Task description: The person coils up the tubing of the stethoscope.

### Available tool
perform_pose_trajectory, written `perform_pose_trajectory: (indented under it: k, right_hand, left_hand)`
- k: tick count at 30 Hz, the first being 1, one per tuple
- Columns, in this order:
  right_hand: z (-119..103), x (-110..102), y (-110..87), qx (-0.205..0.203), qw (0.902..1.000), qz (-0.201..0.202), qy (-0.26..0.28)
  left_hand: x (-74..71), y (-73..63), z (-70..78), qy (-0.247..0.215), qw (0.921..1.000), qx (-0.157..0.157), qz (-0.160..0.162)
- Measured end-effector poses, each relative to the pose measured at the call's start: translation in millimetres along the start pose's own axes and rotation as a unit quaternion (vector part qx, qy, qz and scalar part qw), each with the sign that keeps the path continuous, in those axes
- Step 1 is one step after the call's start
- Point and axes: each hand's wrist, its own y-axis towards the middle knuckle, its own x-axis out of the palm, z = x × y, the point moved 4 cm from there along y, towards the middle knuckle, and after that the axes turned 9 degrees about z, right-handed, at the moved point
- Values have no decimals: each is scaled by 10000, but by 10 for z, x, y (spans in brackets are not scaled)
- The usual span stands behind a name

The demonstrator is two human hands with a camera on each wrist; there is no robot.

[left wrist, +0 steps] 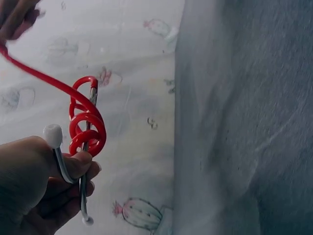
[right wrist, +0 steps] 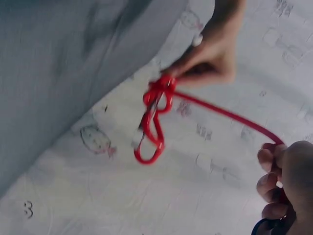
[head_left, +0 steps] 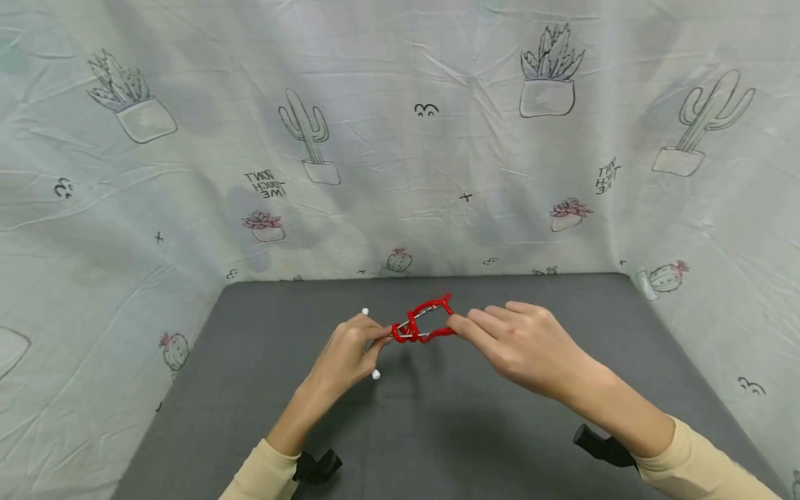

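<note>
A stethoscope with red tubing (head_left: 412, 325), metal ear tubes and white ear tips (head_left: 376, 375) is held up between the two hands above the grey surface. My left hand (head_left: 346, 351) pinches the metal ear tubes near the tips, one white tip (left wrist: 53, 136) standing by the thumb. Just past those fingers the red tubing (left wrist: 89, 120) is looped around the metal. My right hand (head_left: 519, 340) grips the tubing farther along, and a length of it runs taut between the hands in both wrist views. The right palm hides the rest of the tubing.
Beneath the hands lies a grey cloth-covered table (head_left: 400, 430). A pale curtain (head_left: 387, 139) printed with cacti encloses its back and sides. Black straps (head_left: 319, 467) are around both wrists, by the beige sleeves (head_left: 706, 458).
</note>
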Motion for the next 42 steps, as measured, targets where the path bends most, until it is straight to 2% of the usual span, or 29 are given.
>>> perform_pose_trajectory:
  k: [6, 11, 18, 22, 25, 28, 32, 37, 40, 42]
  right_hand:
    - [272, 71, 48, 80, 9996, 275, -44]
    - [497, 211, -24, 363, 9991, 163, 130]
    - [753, 552, -262, 1120, 9922, -136, 527]
    - [799, 746, -404, 1462, 9859, -214, 791]
    - [797, 847, -517, 1639, 9817, -292, 922]
    - [769, 915, -625, 1767, 9773, -390, 1098]
    - [689, 999, -764, 2006, 9676, -562, 1424]
    - [537, 1061, -922, 2649, 9426, -1022, 1756]
    - [421, 1085, -1015, 2886, 9337, -1265, 1698]
    - [339, 1108, -1065, 2926, 9327, -1308, 1653]
  left_hand:
    - [73, -62, 213, -271, 9980, 487, -288]
    - [141, -116, 352, -675, 9936, 801, -427]
    - [65, -128, 508, -791, 9886, 1280, 12]
    - [-9, -106, 566, -796, 9825, 1646, 354]
    - [-63, -96, 589, -900, 9777, 1803, 587]
    - [-107, -86, 588, -1240, 9742, 1746, 718]
    - [-153, -61, 557, -1704, 9710, 1480, 790]
    - [-179, -26, 474, -1957, 9701, 1149, 863]
    - [-169, -14, 398, -2135, 9697, 795, 884]
    - [-160, -7, 341, -2209, 9702, 420, 905]
